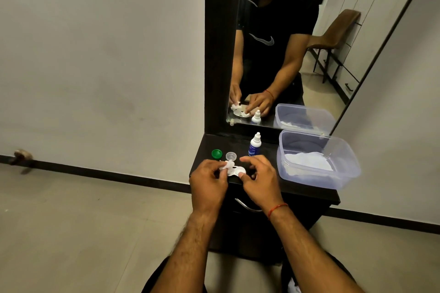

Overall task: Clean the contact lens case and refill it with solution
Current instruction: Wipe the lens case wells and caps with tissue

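Observation:
The white contact lens case lies on the dark dresser top, uncapped. My right hand holds its right side, thumb pressed on the edge. My left hand pinches a small crumpled white tissue against the case's left well. A green cap and a clear cap lie just behind the case. The small solution bottle, white with a blue label, stands upright behind my right hand.
A clear plastic tub holding white tissue sits at the right of the dresser top. A tall mirror rises behind and reflects the scene. A drawer handle is below the front edge. A bare wall and the floor lie to the left.

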